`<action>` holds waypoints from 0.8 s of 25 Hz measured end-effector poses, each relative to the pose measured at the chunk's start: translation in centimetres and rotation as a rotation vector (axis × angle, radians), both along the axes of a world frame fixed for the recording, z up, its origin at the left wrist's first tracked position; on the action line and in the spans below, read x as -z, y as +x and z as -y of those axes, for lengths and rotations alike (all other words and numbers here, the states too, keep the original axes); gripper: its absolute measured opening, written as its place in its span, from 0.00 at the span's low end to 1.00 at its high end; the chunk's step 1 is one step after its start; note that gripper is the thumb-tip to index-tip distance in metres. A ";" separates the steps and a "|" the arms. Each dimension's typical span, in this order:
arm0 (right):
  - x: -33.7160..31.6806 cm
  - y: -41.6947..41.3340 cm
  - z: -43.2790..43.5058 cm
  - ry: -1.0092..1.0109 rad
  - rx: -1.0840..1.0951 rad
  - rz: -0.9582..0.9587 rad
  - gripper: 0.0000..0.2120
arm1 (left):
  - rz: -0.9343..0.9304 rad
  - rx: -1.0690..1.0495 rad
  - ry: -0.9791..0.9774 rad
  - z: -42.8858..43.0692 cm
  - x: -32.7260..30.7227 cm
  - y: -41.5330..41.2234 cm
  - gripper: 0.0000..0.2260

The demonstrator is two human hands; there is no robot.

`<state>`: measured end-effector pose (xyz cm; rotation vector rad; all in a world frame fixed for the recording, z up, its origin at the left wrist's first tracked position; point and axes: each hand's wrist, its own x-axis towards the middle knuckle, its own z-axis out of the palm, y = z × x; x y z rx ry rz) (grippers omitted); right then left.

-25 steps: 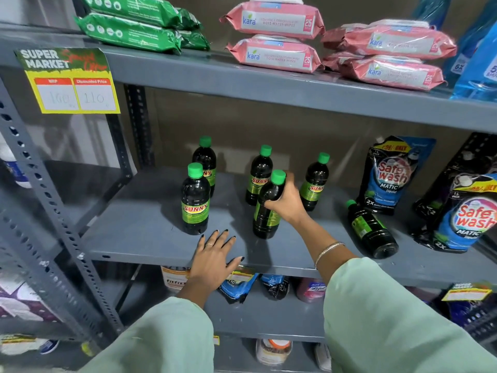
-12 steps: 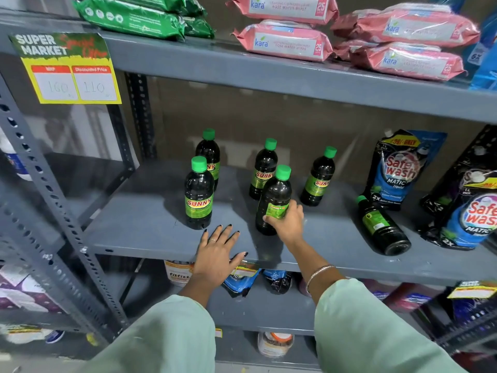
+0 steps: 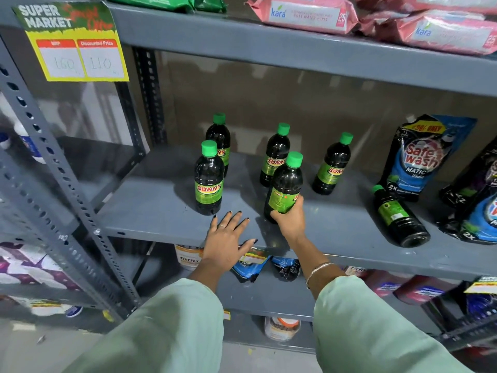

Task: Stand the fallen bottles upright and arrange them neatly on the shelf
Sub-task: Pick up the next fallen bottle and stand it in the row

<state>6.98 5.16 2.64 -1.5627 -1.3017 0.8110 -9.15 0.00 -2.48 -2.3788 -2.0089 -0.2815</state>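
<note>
Several dark Sunny bottles with green caps stand on the grey middle shelf point(image 3: 161, 211). My right hand point(image 3: 290, 219) grips the base of the front middle bottle point(image 3: 285, 184), which leans slightly to the right. Another upright bottle point(image 3: 209, 179) stands at the front left, with three more behind: back left bottle point(image 3: 219, 133), back middle bottle point(image 3: 274, 157) and back right bottle point(image 3: 332, 168). One fallen bottle point(image 3: 398, 219) lies on its side to the right, cap pointing back. My left hand point(image 3: 228, 238) rests flat on the shelf's front edge, fingers spread.
Safe Wash detergent pouches point(image 3: 422, 157) lean at the right of the shelf, close to the fallen bottle. Pink wipe packs point(image 3: 306, 12) lie on the upper shelf, a yellow price sign point(image 3: 78, 49) hangs at its left. More goods fill the lower shelf.
My right hand slid from the bottle's shoulder down to its base and drew the bottle towards the front edge. The left hand stayed flat on the shelf.
</note>
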 end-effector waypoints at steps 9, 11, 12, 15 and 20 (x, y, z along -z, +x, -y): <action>0.6 -0.4 0.4 0.050 0.032 -0.001 0.29 | 0.003 -0.005 0.005 -0.1 0.5 0.0 0.27; 0.5 -0.2 0.4 0.072 0.046 0.037 0.32 | 0.003 -0.007 0.005 -0.1 0.6 0.0 0.27; 0.4 -0.2 0.5 0.074 0.039 0.035 0.33 | 0.001 -0.008 0.005 -0.2 0.6 -0.1 0.27; 0.5 -0.5 0.6 0.055 -0.002 -0.025 0.32 | 0.004 -0.011 0.002 -0.2 0.6 0.0 0.27; 0.2 -0.8 0.4 0.074 0.034 0.019 0.30 | -0.005 -0.015 -0.006 -0.2 0.5 -0.1 0.27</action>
